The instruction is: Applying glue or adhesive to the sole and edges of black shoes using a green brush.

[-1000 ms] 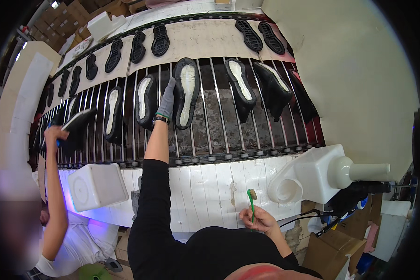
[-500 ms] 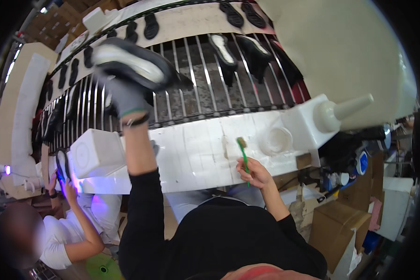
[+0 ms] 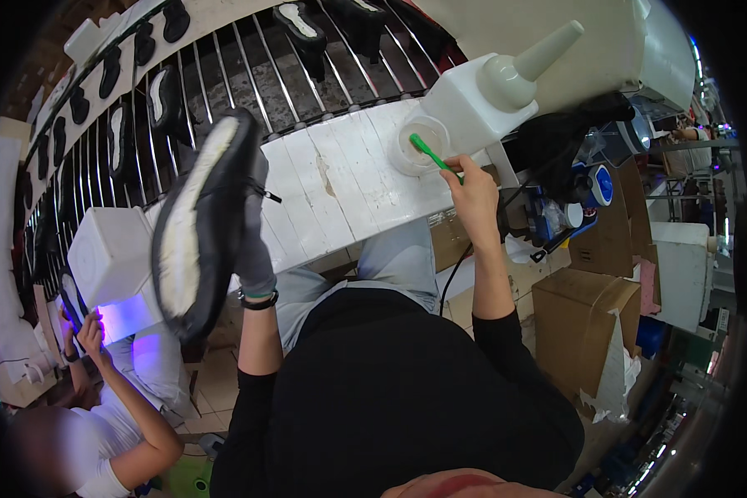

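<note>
Shoe upper (image 3: 199, 236) is showing at nine o'clock, likely handling stiff, fairly heavy, best held by sides; left hand (image 3: 256, 257) is gripping it, fingers partly hidden; right hand (image 3: 476, 195) is pinching green toothbrush (image 3: 434, 154) over cup (image 3: 403, 158) at one o'clock.

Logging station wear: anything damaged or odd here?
The white bench has a brownish patch left of the round cup, odd against the otherwise pale surface; stain or chipping, I can't tell.
</note>
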Motion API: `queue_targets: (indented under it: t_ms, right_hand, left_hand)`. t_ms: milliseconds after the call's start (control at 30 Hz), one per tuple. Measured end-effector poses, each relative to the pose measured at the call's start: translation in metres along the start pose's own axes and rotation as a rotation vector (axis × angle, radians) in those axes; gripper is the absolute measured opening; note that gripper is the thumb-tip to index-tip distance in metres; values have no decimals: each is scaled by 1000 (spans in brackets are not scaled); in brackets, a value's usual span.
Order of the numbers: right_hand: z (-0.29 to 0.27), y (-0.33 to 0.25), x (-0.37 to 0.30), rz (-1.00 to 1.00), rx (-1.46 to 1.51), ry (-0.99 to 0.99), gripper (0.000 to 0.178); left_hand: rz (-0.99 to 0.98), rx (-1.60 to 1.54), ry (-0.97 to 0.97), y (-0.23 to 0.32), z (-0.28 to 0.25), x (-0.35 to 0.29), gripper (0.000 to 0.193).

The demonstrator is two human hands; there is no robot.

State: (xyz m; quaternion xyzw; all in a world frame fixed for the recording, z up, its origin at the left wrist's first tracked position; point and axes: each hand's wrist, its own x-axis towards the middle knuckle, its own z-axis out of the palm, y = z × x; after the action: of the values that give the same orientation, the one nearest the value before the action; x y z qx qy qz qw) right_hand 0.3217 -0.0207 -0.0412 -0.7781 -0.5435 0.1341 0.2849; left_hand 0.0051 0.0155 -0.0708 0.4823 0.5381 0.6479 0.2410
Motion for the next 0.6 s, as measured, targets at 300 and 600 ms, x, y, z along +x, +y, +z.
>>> queue_targets:
  t_ms: [300,600]
  right_hand:
    - [0,-12,10,-47,-366,-65,17]
    - [18,43,3,286,561,-197,19]
  left_hand:
    - [38,297,-408,-24,-8,-57,57]
    - [-212,133,-492,-7,-14,-71,56]
